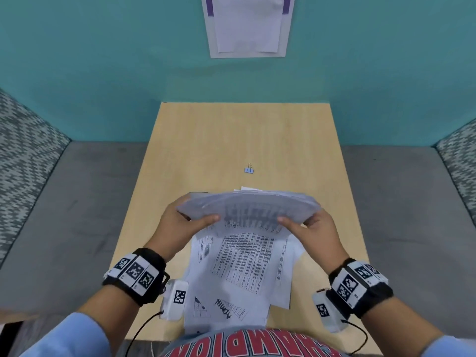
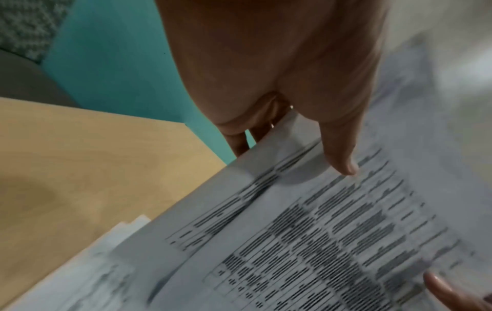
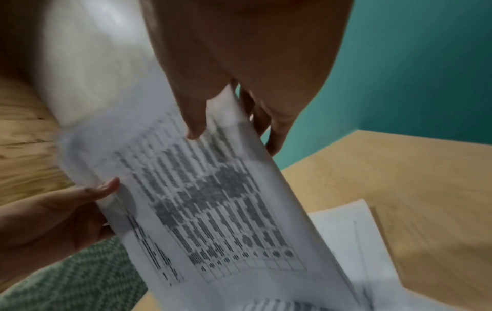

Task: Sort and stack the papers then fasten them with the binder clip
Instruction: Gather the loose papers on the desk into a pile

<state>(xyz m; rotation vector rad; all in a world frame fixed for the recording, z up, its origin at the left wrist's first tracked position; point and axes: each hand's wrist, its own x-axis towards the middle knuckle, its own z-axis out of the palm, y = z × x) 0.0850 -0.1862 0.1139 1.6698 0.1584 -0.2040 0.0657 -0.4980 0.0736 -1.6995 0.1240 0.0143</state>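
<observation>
Both grips, left hand (image 1: 180,222) and right hand (image 1: 313,228), pinch bowed, text-printed papers (image 1: 247,207) above the table (image 1: 231,140).

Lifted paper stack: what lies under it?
Under the lifted paper stack, held by the left hand and right hand, loose printed sheets lie on the wooden table. Whatever lies beneath those is covered.

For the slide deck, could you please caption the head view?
Both hands, left hand and right hand, hold a bowed sheaf of papers above loose sheets; binder clip waits beyond.
</observation>
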